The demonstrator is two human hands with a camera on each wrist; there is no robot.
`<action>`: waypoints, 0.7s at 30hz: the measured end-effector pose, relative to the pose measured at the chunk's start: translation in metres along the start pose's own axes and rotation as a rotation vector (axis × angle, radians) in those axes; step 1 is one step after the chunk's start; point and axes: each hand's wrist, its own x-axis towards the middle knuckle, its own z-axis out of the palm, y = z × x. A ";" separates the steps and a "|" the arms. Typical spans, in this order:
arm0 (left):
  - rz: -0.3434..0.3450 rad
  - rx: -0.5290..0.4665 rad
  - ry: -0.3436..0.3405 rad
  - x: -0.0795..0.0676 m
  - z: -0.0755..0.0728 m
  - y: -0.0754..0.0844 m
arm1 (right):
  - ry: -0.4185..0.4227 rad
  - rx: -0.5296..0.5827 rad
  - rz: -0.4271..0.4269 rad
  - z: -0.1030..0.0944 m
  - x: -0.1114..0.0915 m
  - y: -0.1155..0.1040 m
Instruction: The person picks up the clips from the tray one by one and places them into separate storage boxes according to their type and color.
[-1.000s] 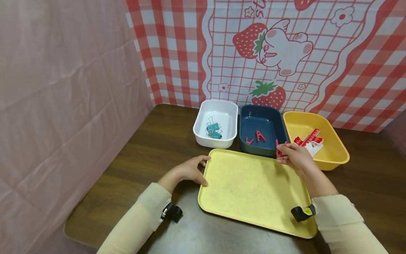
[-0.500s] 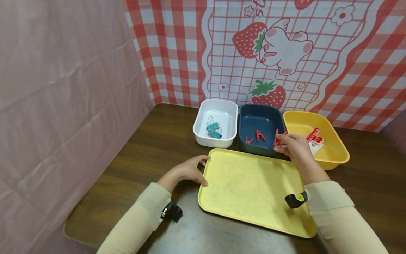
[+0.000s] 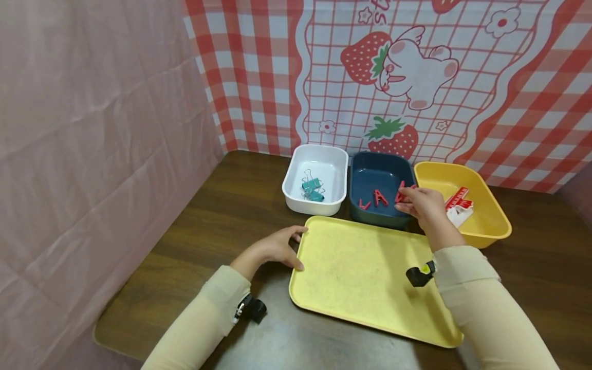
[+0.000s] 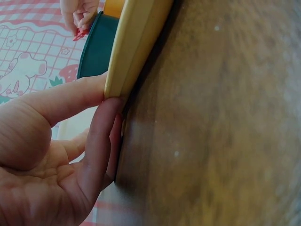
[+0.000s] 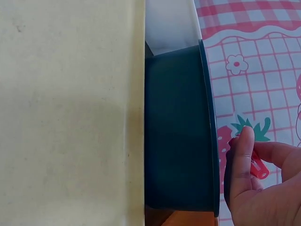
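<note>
My left hand (image 3: 277, 249) pinches the left rim of a yellow tray (image 3: 361, 272). In the left wrist view the thumb lies on the rim and fingers (image 4: 99, 136) are under it. Over the right part of a dark blue bin (image 3: 380, 220), my right hand (image 3: 424, 208) holds a red clothespin (image 5: 258, 168) between thumb and fingers; they cover part of it. Two more red items lie in that bin: an A-shaped clothespin (image 3: 380, 198) and a smaller-looking piece (image 3: 364, 204) partly hidden by the front wall.
Left of the blue bin stands a white bin (image 3: 314, 206) with teal binder clips (image 3: 313, 189). On its right, a yellow bin (image 3: 490, 234) holds red and white clips (image 3: 460, 205). All three stand behind the tray, before a checked cloth (image 3: 273, 77).
My right hand has moved forward and slightly left with the red clothespin, from near the blue bin's front right corner to over its inside. My left hand stays at the tray's rim.
</note>
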 end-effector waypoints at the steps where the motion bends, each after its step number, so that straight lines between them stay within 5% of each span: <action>1: 0.000 0.002 0.000 0.000 0.000 0.000 | 0.008 0.005 0.005 0.001 0.001 0.000; 13: 0.000 0.008 -0.011 0.001 -0.001 0.000 | 0.038 0.029 0.037 0.004 0.005 -0.005; 21: 0.002 0.015 -0.009 0.000 -0.001 0.001 | 0.034 0.197 0.068 -0.001 -0.006 -0.007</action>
